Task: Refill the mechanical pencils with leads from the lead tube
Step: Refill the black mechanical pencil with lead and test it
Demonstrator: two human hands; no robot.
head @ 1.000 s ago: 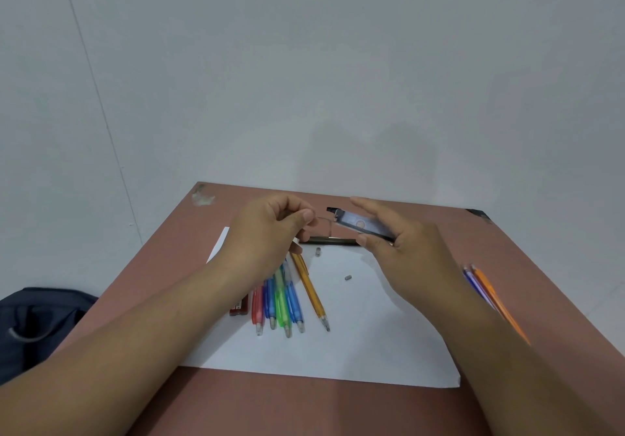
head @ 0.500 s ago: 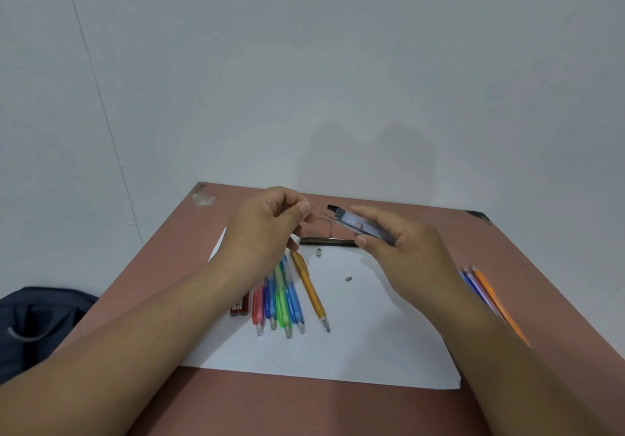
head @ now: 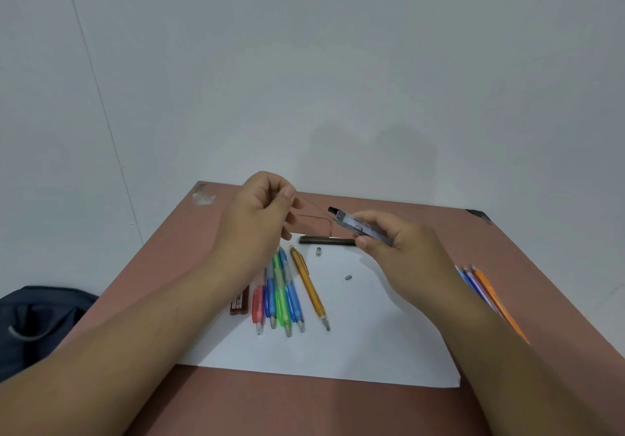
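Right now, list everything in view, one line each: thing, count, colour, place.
table: one, reddish-brown, against the wall
paper sheet: one, white, centre of table
mechanical pencils: five, red, blue, green, blue, orange, side by side on the sheet's left
more pencils: about three, blue, purple, orange, right of the sheet, partly hidden by the right arm
dark pencil: one, at the sheet's far edge
small caps: two, grey, on the sheet
red case: one, left of the pencils
bag: one, dark, lower left
lead tube: one, clear with black tip, in right hand
left hand: pinching thin leads
right hand: holding the tube
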